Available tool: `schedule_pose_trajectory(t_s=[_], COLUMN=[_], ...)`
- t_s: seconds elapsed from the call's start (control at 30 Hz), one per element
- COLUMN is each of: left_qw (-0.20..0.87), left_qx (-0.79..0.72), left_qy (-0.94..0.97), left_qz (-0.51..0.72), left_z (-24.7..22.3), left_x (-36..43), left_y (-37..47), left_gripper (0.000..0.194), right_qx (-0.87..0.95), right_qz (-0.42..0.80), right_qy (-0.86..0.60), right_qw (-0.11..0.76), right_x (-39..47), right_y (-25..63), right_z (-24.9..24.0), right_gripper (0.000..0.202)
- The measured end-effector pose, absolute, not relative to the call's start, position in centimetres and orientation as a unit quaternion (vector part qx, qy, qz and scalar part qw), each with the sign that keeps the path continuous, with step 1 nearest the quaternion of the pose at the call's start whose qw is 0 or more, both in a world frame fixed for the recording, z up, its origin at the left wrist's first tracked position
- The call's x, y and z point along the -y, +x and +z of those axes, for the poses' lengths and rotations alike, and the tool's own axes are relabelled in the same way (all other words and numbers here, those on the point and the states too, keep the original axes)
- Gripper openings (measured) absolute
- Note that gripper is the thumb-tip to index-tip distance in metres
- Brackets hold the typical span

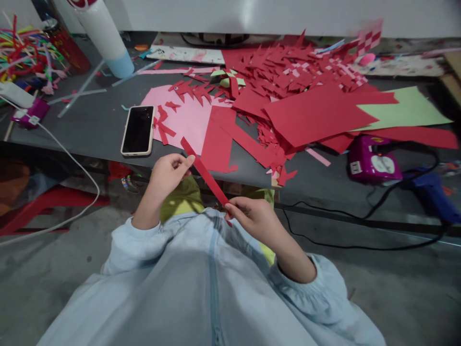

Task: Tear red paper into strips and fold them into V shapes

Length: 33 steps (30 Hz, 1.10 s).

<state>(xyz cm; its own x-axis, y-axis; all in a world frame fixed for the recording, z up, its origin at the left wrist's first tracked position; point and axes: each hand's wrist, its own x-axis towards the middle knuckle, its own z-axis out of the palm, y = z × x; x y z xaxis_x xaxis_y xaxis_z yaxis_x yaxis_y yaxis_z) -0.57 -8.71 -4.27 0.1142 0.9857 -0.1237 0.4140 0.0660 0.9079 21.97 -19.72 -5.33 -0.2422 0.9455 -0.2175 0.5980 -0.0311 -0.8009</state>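
Note:
A narrow red paper strip slants down to the right between my hands, above my lap at the table's front edge. My left hand pinches its upper end between thumb and fingers. The lower end is in the pinch of my right hand, and a small bit of red shows beneath those fingertips. Just beyond the strip, a red paper piece lies over a pink sheet on the table. Red cut shapes rest along the pink sheet's top.
A phone lies left of the pink sheet. Behind are a heap of red paper pieces and a white-blue bottle. At the right are a purple box, a blue glue gun and black cables. A white cable hangs at the left.

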Motion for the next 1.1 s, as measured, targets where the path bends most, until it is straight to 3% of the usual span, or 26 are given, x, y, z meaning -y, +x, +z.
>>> schedule_pose_trajectory(t_s=[0.37,0.5,0.77,0.9,1.1], left_qw=[0.537,0.563,0.619,0.597,0.553], left_qx=[-0.493,-0.459,-0.403,-0.384,-0.452], left_qy=[0.513,0.533,0.615,0.656,0.589], left_qz=[0.453,0.435,0.276,0.256,0.378], left_z=[-2.4,-1.5,-0.5,-0.4,0.6], left_x=[9.1,9.8,11.9,12.1,12.2], left_y=[0.6,1.1,2.7,2.9,3.3], left_gripper=[0.039,0.033,0.024,0.021,0.025], right_qx=[0.69,0.625,0.502,0.489,0.475], right_qz=[0.425,0.452,0.491,0.5,0.528], right_qy=[-0.555,-0.577,-0.519,-0.509,-0.51], right_qw=[0.186,0.266,0.487,0.502,0.485], right_x=[19.7,19.1,15.3,14.6,14.8], right_y=[21.7,21.7,20.5,20.4,20.5], right_z=[-4.9,-4.9,-2.1,-0.9,-1.0], right_gripper=[0.034,0.04,0.048,0.044,0.047])
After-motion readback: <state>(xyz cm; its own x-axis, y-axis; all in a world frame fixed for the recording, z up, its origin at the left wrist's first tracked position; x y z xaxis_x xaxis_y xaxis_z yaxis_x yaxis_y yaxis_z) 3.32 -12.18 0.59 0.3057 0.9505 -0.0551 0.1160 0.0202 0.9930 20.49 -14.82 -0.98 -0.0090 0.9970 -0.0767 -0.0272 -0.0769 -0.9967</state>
